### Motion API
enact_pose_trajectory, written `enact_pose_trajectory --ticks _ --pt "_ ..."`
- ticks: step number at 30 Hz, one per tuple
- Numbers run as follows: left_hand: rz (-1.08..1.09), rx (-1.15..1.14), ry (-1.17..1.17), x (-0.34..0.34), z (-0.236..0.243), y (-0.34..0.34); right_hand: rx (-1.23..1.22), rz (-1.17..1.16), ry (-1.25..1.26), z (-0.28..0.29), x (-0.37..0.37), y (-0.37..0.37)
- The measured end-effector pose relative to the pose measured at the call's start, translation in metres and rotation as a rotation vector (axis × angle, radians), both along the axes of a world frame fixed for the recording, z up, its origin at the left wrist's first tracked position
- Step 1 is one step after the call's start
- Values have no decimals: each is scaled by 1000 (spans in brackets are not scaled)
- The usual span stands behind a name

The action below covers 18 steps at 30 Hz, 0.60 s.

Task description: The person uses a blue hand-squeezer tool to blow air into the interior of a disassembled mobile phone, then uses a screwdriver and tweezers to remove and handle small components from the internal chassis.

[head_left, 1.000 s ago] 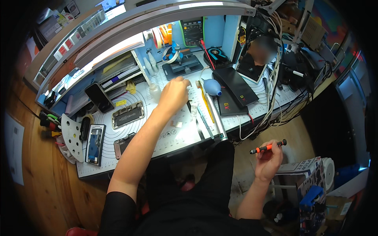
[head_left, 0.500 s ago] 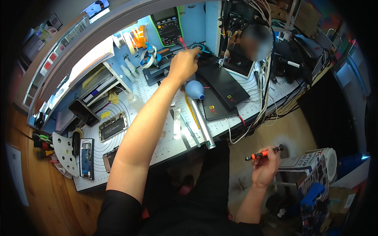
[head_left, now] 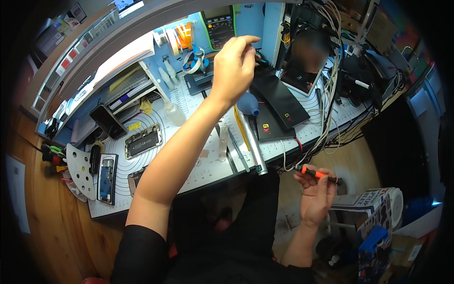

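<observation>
My left hand is raised over the back of the bench, in front of the green-edged multimeter, its index finger stretched out and nothing visible in it; what lies beneath it is hidden. Below it are a blue air blower, a silver cylindrical tool and black flat pads. My right hand, past the bench's front edge, holds an orange and black screwdriver nearly horizontally. An opened phone lies on the white mat, left of my left forearm.
Tangled cables run down the right side of the bench. A standing phone, tape rolls and a white holed holder are at the left and back. A metal lamp bar arches overhead. A printed box stands below right.
My left hand has moved up and slightly right, further toward the back, with its index finger stretched out. My right hand has shifted slightly left, the screwdriver now tilted the other way.
</observation>
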<state>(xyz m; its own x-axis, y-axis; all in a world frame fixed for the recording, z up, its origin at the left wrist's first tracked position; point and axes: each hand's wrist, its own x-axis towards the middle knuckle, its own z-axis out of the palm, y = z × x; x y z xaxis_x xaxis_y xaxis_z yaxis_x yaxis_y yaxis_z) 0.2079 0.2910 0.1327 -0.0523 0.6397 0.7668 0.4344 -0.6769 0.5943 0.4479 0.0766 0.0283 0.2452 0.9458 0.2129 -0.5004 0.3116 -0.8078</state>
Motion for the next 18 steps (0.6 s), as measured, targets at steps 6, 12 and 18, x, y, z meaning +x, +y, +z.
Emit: enact_pose_trajectory --ticks 6,12,18 --pt "-400 -456 -562 -18 -8 -194 273 213 48 23 -58 -17" --pt "-292 -496 -850 -42 -48 -296 335 389 -135 25 -119 -53" --pt "-176 -514 -1112 -69 -70 -342 414 534 -274 16 -142 -86"
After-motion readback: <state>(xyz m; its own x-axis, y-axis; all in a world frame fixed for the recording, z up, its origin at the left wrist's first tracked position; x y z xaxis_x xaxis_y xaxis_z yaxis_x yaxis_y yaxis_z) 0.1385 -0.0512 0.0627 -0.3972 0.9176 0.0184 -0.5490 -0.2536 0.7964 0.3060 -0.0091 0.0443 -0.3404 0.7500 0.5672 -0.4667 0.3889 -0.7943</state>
